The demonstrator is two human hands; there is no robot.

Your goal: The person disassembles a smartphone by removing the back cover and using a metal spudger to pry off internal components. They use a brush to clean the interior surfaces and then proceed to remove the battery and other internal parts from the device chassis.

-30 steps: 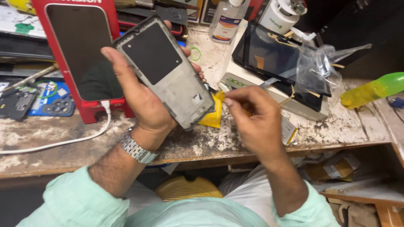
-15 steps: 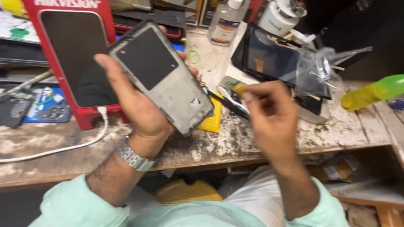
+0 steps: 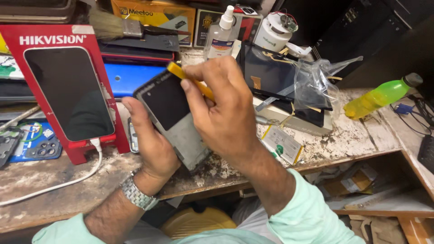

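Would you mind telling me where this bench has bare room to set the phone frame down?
Bare wood lies at the front left, around the white cable below the red stand, and at the right front edge beneath the green bottle. The back, with the brush, spray bottle and plastic bag, is crowded.

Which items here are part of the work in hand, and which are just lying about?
In hand:
left hand holds phone frame
right hand holds yellow-handled tool

Lying about:
brush
spray bottle
green bottle
plastic bag
charging phone
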